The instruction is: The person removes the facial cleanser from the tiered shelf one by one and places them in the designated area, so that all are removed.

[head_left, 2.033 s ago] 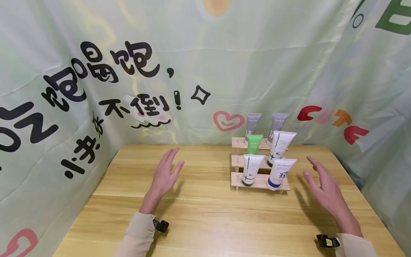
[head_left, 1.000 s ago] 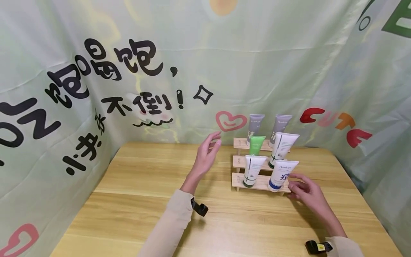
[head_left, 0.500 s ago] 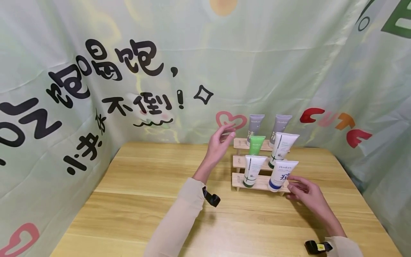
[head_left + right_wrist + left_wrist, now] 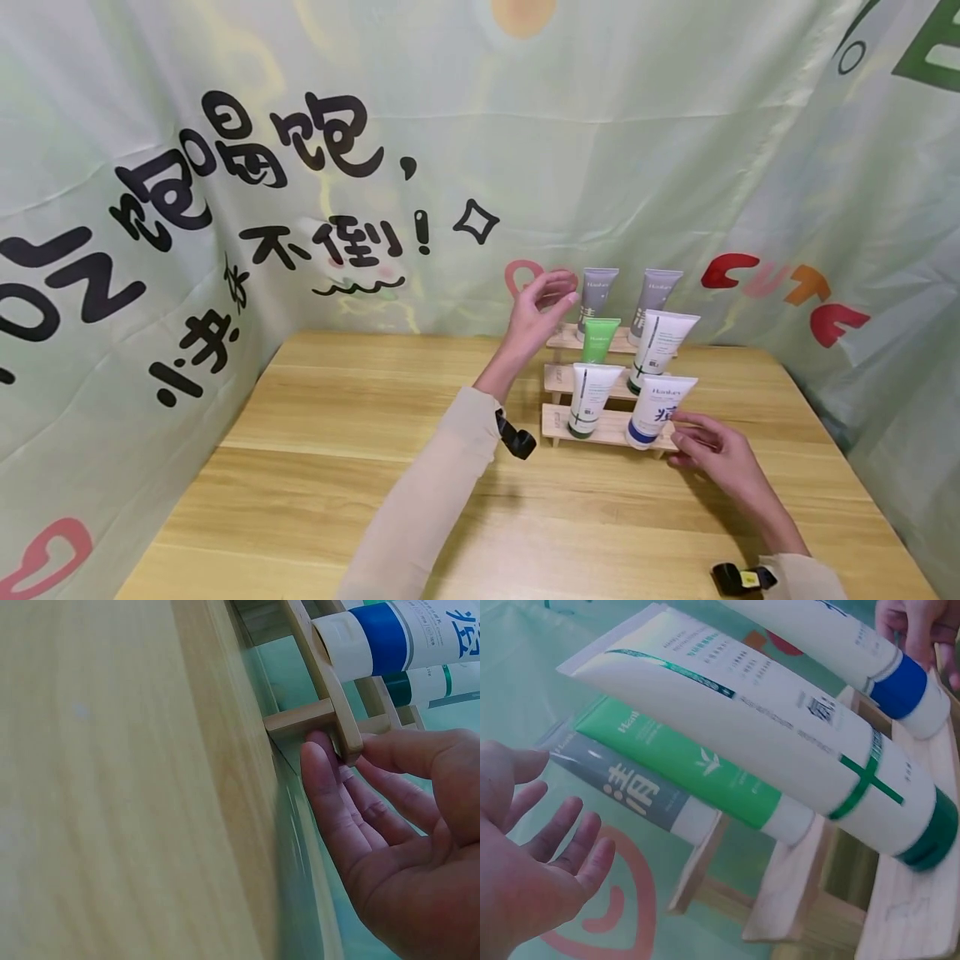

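A three-step wooden display stand [image 4: 611,425] carries several upright squeeze tubes. Two grey tubes stand at the back: the left one [image 4: 596,287] and the right one [image 4: 655,300]. The middle step bears a green tube [image 4: 598,340] and a white tube [image 4: 662,346]. In front are a white tube with a dark green cap [image 4: 592,400] and one with a blue band [image 4: 655,410]. My left hand [image 4: 536,312], fingers loosely spread, is beside the left grey tube, holding nothing. My right hand [image 4: 397,832] pinches the front step's right end between thumb and finger.
The stand is on the right half of a wooden table [image 4: 360,467]. Printed cloth [image 4: 450,150] hangs close behind the table and along both sides. Black wrist cameras are strapped to both wrists, the left one [image 4: 516,437] low over the table.
My left hand has moved right and away from me, up to the left grey tube. My right hand came in to the stand's right end and has stayed there. The tubes have not moved.
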A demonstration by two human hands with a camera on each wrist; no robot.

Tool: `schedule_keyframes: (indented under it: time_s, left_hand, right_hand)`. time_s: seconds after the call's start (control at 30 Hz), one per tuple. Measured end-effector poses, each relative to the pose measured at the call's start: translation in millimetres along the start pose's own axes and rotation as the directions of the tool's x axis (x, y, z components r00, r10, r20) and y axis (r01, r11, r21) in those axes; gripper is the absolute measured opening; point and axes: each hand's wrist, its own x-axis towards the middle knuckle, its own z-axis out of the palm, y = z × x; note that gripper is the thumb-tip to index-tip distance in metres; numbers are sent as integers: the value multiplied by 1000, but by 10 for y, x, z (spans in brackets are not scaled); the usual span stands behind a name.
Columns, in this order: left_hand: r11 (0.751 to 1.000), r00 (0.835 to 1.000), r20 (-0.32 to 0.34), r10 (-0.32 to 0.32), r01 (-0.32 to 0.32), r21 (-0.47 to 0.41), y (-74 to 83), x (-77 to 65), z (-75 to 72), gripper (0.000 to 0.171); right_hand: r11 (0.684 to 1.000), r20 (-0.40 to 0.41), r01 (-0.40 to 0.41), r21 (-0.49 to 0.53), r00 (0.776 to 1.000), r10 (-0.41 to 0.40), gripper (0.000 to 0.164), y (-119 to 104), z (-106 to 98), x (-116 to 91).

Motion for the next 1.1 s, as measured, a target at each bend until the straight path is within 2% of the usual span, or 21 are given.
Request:
schedule_keyframes:
  time_s: [0.3, 0.6, 0.87, 1.1]
  left_hand:
    - [995, 995, 8, -98, 98, -19, 67, 107, 117, 36]
    - [984, 986, -26, -162, 160, -72, 32, 160, 177, 33]
    - [984, 986, -26, -165, 163, -66, -20, 172, 191, 29]
    - [979, 981, -67, -180, 172, -110, -51, 130, 169, 30]
  right_hand:
    - [999, 17, -3, 44, 1000, 2, 40, 4, -24, 4]
    - [1000, 12, -28, 0, 1000, 28, 49, -27, 5, 6]
    - [999, 14, -36, 27, 999, 35, 47, -21, -7, 5]
    - [999, 14, -6, 37, 1000, 6, 46, 12, -22, -10]
